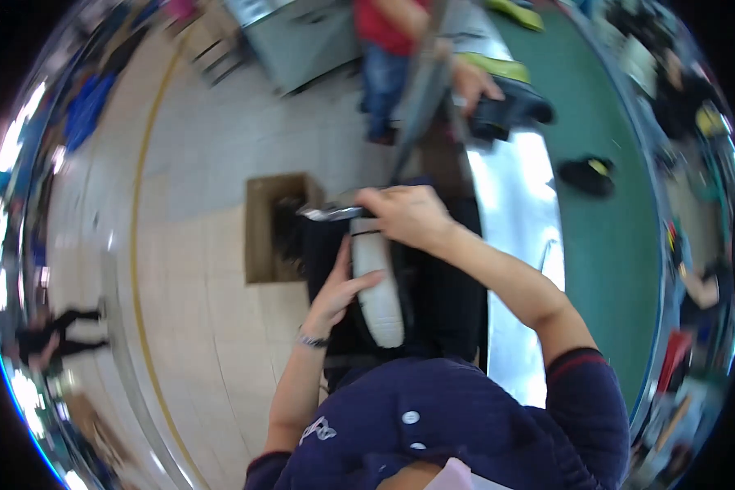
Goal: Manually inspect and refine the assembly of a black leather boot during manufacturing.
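A long, dark-edged shoe with a pale sole (379, 298) facing up lies along my lap. My left hand (339, 298) is closed round its left side, with the thumb laid over the sole. At the far end of the shoe, my right hand (408, 214) is closed on a shiny metal tool (331, 214), which points to the left. Blur and my fingers hide the tool's exact kind and whether its tip touches the shoe.
An open cardboard box (265, 229) with dark things inside stands on the floor ahead to the left. On my right runs a shiny metal ledge (506, 237) beside a green belt (612, 269) carrying a black shoe (586, 176). Another person's hand (474, 84) holds dark shoes ahead.
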{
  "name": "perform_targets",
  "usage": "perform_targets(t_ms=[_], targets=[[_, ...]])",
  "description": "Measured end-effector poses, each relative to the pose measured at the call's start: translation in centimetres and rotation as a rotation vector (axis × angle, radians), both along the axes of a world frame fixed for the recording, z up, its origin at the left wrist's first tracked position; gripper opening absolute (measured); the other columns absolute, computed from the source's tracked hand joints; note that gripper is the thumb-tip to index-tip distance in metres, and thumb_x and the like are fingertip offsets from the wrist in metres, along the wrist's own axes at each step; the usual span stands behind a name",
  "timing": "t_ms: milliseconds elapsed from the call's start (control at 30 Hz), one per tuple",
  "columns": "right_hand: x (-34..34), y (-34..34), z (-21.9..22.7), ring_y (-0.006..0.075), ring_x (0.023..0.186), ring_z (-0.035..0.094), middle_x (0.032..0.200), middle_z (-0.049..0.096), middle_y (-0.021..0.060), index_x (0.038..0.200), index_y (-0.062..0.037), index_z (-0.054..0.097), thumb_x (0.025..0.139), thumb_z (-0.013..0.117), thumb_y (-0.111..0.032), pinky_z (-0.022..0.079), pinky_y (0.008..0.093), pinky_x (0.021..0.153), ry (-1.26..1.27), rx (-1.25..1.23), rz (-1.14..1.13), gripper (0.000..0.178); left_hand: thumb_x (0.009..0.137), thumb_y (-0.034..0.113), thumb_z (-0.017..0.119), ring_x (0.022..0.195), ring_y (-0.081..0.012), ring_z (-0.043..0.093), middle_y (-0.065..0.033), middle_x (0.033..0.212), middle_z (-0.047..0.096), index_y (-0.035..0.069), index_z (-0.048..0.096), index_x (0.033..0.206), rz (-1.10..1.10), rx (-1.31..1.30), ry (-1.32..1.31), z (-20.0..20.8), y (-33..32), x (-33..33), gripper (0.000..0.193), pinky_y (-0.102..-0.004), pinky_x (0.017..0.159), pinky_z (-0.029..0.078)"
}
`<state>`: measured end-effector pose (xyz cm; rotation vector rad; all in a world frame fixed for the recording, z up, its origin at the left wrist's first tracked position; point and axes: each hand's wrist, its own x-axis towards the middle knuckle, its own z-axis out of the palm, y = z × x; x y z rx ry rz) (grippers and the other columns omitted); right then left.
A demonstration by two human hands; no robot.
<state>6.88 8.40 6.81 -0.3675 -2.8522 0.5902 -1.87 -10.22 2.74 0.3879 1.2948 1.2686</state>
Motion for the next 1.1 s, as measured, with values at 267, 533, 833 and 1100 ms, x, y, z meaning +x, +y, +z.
perform_targets(t_ms=[267,533,833,1100], targets=[[5.9,-0.1,0.1,0.0287,0.065,0.067,0.069,0.065,0.0142,0.103,-0.0027,0.054,0.085,0.07,-0.031,0.05,0.0369,0.059,0.186,-0.57,-0.459,0.037,0.085,0.024,0.074,0.117,-0.0188,0.052,-0.0075,0.13,0.054,0.004,0.039,0.14,0.051,-0.167,-0.259,-1.4,0.8,0.4,0.069,-0.0328,0.1,0.041],[12.1,-4.3,2.5,0.0171,0.095,0.065,0.1,0.067,0.009,0.11,-0.0009,0.053,0.068,0.088,-0.032,0.049,0.0315,0.087,0.18,-0.899,-0.516,0.063,0.077,0.007,0.078,0.13,-0.0224,0.043,-0.0104,0.145,0.039,0.01,0.016,0.152,-0.148,0.134,0.058,0.3,-0.7,3.2,0.098,-0.0349,0.108,0.034],[15.4,-10.9,-1.9,0.031,0.09,0.069,0.103,0.068,0.015,0.115,-0.0004,0.05,0.07,0.081,-0.021,0.052,0.0351,0.08,0.186,-0.822,-0.53,0.058,0.058,0.011,0.091,0.143,-0.0211,0.02,-0.0126,0.158,0.013,0.02,-0.012,0.153,-0.407,0.395,0.071,-5.9,-1.6,2.8,0.14,-0.0366,0.115,0.019],[16.2,-11.5,-2.2,0.0188,0.072,0.068,0.092,0.067,0.0106,0.117,-0.002,0.054,0.074,0.081,-0.025,0.051,0.0295,0.071,-0.037,-0.99,-0.436,0.056,0.087,0.046,0.066,0.113,-0.0147,0.051,-0.0069,0.124,0.052,0.011,0.039,0.142,-0.099,0.183,-0.121,-5.9,0.8,4.6,0.07,-0.0318,0.099,0.041]])
